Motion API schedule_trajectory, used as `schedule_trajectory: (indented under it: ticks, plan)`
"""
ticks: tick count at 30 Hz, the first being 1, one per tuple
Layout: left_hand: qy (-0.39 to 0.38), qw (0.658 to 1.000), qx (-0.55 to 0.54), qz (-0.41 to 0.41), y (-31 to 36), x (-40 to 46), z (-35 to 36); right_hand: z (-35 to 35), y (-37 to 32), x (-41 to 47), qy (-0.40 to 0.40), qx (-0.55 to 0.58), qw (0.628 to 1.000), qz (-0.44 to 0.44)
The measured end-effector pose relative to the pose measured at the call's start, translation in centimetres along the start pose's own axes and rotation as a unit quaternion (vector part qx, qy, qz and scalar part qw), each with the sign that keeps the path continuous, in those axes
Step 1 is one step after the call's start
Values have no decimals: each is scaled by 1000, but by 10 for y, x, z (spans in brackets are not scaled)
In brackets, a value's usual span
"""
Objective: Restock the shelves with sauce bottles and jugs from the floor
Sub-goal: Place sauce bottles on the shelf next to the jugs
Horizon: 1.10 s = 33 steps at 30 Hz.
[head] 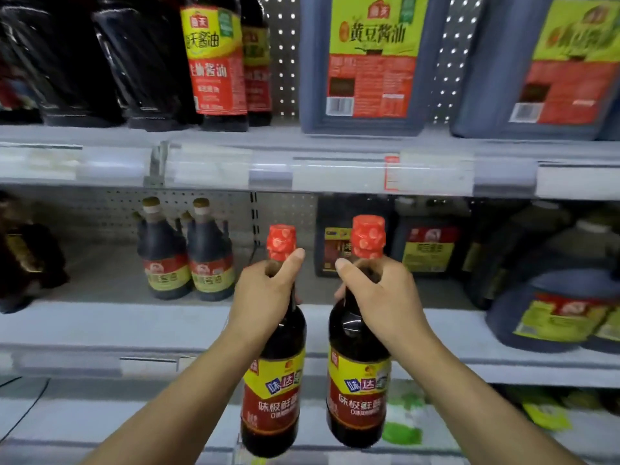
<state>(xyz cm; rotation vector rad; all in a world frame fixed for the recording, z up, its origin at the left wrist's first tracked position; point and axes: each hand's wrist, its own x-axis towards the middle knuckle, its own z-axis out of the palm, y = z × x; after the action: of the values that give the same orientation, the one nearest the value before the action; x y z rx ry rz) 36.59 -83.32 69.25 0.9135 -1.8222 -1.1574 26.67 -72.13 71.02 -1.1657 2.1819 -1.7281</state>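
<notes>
Two soy sauce bottles, upright, before the middle shelf [134, 327]: your left hand [265, 290] grips the left bottle [273, 391] by its neck, your right hand [379, 293] the right bottle [359, 384].

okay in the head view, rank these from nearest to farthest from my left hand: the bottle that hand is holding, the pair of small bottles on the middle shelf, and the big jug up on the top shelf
1. Bottle in the left hand: held by its neck in the left hand.
2. Pair of small bottles: middle shelf, left of that hand and further back.
3. Big jug: top shelf, above and to the right.
</notes>
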Motion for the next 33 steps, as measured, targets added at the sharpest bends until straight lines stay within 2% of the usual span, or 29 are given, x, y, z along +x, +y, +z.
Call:
schedule_trajectory:
  ticks: [8, 16, 27, 33]
  plan:
    - [-78, 997, -19, -6, 40, -59, 97, -113, 37, -38, 80, -20, 996, 40]
    - [-179, 982, -49, 26, 79, -100, 189, -212, 67, -68, 180, -61, 978, 83]
    - [-318, 934, -129, 98, 131, -107, 297, -300, 80, -92, 355, -110, 920, 121]
    - [-367, 906, -171, 122, 153, -111, 341, -335, 90, -95, 413, -140, 890, 130]
